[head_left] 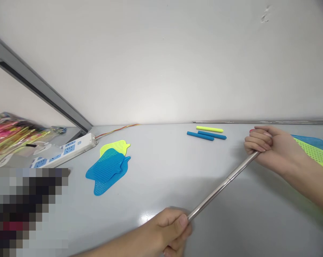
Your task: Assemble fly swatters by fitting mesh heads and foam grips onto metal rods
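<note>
Clamping a slim, seemingly telescoping steel rod [223,185], the left hand [172,230] closes round its lower end at bottom centre, the right hand [271,148] round its upper end at right.

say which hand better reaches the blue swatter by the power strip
Left, probably: the left hand is nearer the blue swatter; the right hand grips the far end of the metal rod.
</note>
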`<state>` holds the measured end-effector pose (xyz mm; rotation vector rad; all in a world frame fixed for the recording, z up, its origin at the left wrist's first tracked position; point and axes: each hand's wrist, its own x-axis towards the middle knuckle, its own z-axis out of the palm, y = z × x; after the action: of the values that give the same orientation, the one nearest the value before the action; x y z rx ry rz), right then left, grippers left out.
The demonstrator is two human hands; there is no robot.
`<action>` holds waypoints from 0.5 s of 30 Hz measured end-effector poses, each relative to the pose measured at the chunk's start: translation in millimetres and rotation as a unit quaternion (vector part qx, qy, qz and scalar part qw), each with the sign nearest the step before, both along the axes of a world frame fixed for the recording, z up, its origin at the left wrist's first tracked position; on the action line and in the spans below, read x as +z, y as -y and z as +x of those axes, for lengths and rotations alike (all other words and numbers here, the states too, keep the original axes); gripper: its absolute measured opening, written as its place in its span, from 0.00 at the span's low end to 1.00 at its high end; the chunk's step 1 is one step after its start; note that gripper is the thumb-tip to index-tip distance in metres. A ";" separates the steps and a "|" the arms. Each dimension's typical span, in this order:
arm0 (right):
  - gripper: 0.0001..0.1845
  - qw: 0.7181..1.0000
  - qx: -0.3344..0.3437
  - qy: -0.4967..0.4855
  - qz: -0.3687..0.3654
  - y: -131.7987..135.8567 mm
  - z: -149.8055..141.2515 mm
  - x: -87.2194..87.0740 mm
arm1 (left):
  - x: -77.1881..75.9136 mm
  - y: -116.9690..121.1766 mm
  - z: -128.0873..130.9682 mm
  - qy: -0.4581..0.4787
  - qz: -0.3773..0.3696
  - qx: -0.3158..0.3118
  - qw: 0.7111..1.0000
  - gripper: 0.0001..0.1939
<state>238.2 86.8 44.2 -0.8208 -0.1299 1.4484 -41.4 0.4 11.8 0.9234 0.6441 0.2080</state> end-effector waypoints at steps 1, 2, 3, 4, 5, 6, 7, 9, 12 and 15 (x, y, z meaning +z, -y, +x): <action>0.20 1.000 -0.002 -0.001 -0.006 -0.3 -1.0 -2.4 | 0.3 -0.1 -0.1 -0.004 -0.005 -0.003 1.000 0.22; 0.20 1.000 -0.004 -0.002 -0.010 -0.6 -1.7 -4.6 | 0.7 -0.3 -0.4 -0.008 -0.009 -0.005 1.000 0.22; 0.20 1.000 -0.006 -0.002 -0.014 -1.0 -2.3 -6.4 | 1.0 -0.5 -0.6 -0.013 -0.013 -0.008 1.000 0.22; 0.19 1.000 -0.010 -0.002 -0.017 -1.3 -2.6 -7.8 | 1.1 -0.7 -0.9 -0.016 -0.015 -0.010 1.000 0.21; 0.19 1.000 -0.013 -0.001 -0.018 -1.5 -2.8 -8.6 | 1.0 -0.7 -1.2 -0.018 -0.014 -0.010 1.000 0.22; 0.19 1.000 -0.017 0.000 -0.019 -1.6 -2.8 -8.7 | 0.7 -0.6 -1.4 -0.018 -0.010 -0.009 1.000 0.22; 0.19 1.000 -0.020 0.001 -0.019 -1.4 -2.7 -8.2 | 0.2 -0.2 -1.6 -0.020 -0.005 -0.006 1.000 0.22; 0.19 1.000 -0.021 0.001 -0.016 -0.4 -2.3 -5.8 | -0.5 0.6 -1.5 -0.025 0.002 -0.004 1.000 0.22; 0.20 1.000 -0.021 0.000 -0.004 2.4 -2.2 -1.1 | 1.0 1.2 -0.4 -0.034 0.012 -0.001 0.999 0.22; 0.20 1.000 -0.027 -0.001 0.011 4.8 -3.3 2.0 | 5.6 0.6 1.4 -0.024 0.009 -0.011 1.000 0.22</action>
<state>234.9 82.0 46.2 -0.7985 -0.1212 1.3959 -40.0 -0.3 17.4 0.9553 0.6777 0.1721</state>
